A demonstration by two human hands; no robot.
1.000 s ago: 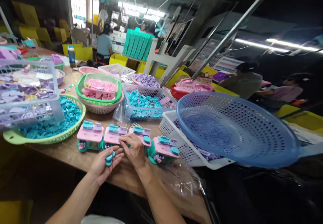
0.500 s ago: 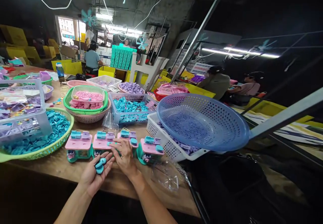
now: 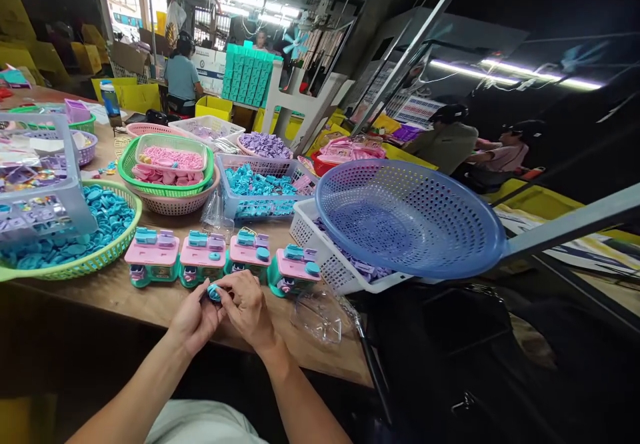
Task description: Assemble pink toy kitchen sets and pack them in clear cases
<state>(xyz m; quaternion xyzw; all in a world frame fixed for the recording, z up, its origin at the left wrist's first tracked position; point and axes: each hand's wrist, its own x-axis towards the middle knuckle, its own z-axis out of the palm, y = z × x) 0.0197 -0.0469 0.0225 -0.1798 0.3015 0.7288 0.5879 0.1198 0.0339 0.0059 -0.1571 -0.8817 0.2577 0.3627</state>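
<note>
My left hand (image 3: pixel 196 323) is palm up, its fingers curled around small teal plastic pieces (image 3: pixel 214 292). My right hand (image 3: pixel 250 305) meets it from the right, thumb and fingertips pinching at the same pieces; how many there are is hidden. Just beyond my hands, several small toys with pink tops and teal bases stand in a row. The leftmost toy (image 3: pixel 153 257) has no round disc on its top. The second toy (image 3: pixel 203 257), the third toy (image 3: pixel 249 252) and the rightmost toy (image 3: pixel 299 269) each carry a teal disc.
A green basket (image 3: pixel 107 257) of teal discs stands left, partly under a clear bin (image 3: pixel 75 197). A blue bin (image 3: pixel 265 207) of teal parts lies behind the toys. A large blue colander (image 3: pixel 410 231) rests on a white basket (image 3: pixel 320 257). Clear plastic (image 3: pixel 320 317) lies right of my hands.
My right hand has drawn back from above the second toy to the pieces in my left hand. My left fingers have curled from an open palm. The view has shifted.
</note>
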